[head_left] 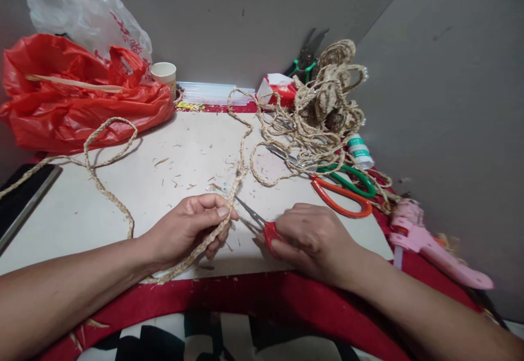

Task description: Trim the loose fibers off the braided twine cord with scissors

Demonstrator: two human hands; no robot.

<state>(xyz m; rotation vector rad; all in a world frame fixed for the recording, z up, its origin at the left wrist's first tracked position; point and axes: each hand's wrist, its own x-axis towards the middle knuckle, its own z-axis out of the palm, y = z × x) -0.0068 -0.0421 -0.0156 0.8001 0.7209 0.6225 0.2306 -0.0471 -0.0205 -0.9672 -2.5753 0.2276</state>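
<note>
My left hand [200,222] pinches a braided straw rope [235,182] between thumb and fingers, over the front of the white board. From the pinch, one end of the rope runs away toward the back, and the other trails down under my left wrist. My right hand [307,235] is wrapped round the red handles of small scissors [254,215]. Their dark blades point left, with the tips close beside the rope near my left fingertips. Whether the tips touch the rope I cannot tell.
Large scissors [344,189] with orange and green handles lie right of a tangled rope heap [323,110]. A pink glue gun [438,246] rests at the right edge. Red plastic bag [82,104], paper cup [164,73] and phone [27,197] are leftward. Straw scraps litter the white board [196,137].
</note>
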